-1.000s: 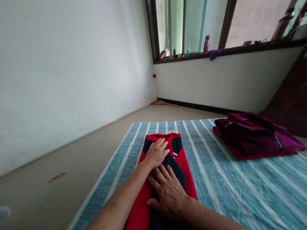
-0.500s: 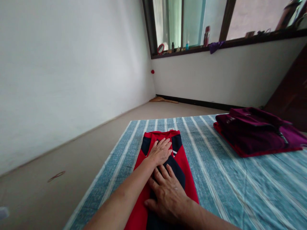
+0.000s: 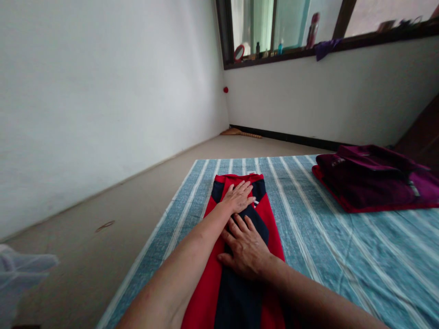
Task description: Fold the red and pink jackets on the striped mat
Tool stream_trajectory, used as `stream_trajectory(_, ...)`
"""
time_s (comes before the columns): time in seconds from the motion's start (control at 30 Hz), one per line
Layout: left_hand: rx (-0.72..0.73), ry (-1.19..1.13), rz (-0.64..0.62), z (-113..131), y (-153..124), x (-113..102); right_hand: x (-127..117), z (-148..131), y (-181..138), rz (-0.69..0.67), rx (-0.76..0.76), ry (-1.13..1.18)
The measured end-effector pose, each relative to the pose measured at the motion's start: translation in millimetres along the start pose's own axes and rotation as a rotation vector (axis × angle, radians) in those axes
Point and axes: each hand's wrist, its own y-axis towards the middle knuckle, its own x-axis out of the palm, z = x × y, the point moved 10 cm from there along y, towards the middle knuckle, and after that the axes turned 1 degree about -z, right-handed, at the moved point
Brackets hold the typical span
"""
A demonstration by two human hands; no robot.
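Red-and-navy garment (image 3: 240,256) lies folded into narrow strip on striped blue mat (image 3: 325,237). Left hand (image 3: 238,197) flat near collar, right hand (image 3: 247,249) flat mid-strip; 2 open palms pin fold, grasping nothing. Maroon folded pile (image 3: 373,180) well apart.

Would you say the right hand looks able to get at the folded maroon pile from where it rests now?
Probably yes: the right hand lies flat on the red garment, and only bare striped sheet separates it from the maroon pile, though it looks a long stretch.

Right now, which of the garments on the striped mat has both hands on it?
The red and navy garment, long and narrow under the left hand and right hand; the maroon folded pile lies untouched at far right.
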Motion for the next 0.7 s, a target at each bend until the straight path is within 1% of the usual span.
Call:
stream_trajectory(0.1,-0.012,0.028,0.144,4,-8,-23,1,-1,-1,-0.001,-0.013,-0.038)
stream_trajectory(0.17,-0.041,0.013,0.217,4,-19,-37,0,-1,-1,0.012,-0.023,-0.069)
stream_trajectory(0.27,-0.033,-0.020,0.209,8,-46,-45,0,0,-2,0.028,-0.023,-0.114)
stream_trajectory(0.37,0.015,-0.042,0.174,17,-89,-45,2,2,-2,0.010,-0.020,-0.133)
stream_trajectory(0.5,0.027,-0.070,0.173,31,-164,-43,-6,-2,-9,0.001,-0.006,-0.135)
stream_trajectory(0.6,0.034,-0.103,0.209,49,-219,-44,-17,-17,-29,0.010,0.005,-0.139)
stream_trajectory(0.7,0.018,-0.135,0.219,67,-259,-38,-18,-40,-59,0.006,-0.017,-0.136)
